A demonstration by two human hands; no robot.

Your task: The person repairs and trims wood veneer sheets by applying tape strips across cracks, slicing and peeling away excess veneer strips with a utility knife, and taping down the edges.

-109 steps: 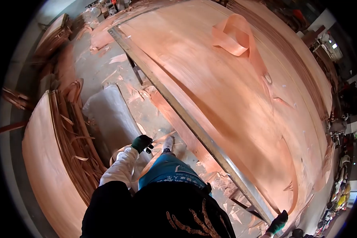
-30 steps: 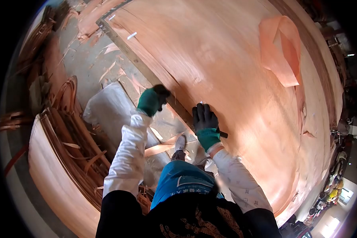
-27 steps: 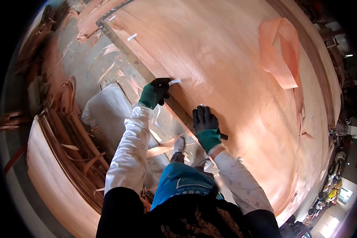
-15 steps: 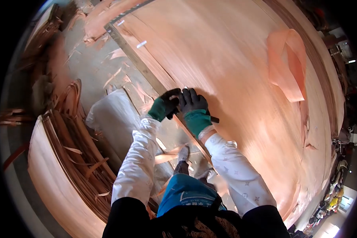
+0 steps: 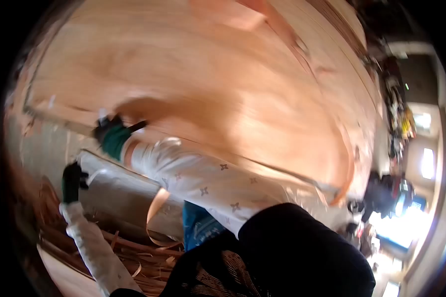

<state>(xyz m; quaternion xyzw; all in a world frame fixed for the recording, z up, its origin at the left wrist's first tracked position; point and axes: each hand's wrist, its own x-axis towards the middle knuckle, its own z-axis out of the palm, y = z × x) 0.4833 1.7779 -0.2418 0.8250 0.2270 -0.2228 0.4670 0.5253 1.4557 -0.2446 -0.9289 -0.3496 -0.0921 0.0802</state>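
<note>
A broad sheet of wood veneer (image 5: 183, 74) lies on top of a stack before me. My right hand (image 5: 115, 137), in a black and green glove, is at the sheet's near edge on the left, closed round a dark stick-like handle (image 5: 139, 126) that juts out to the right. A small white piece (image 5: 102, 114) shows at its fingertips, blurred. Off the sheet, beside a grey-white covered board (image 5: 126, 193), my left hand (image 5: 74, 180) hangs in a matching glove. Its fingers are bent but apart, with nothing visible between them.
Loose veneer strips (image 5: 148, 260) are piled below the board, and one curled strip (image 5: 156, 210) stands up near my body. An orange veneer piece (image 5: 233, 15) lies on the far part of the sheet. Bright windows and blurred dark shapes fill the right side.
My view has swung to the right. My hands have separated: the left has dropped away from the sheet's edge toward the covered board, while the right stays at the edge with the handle.
</note>
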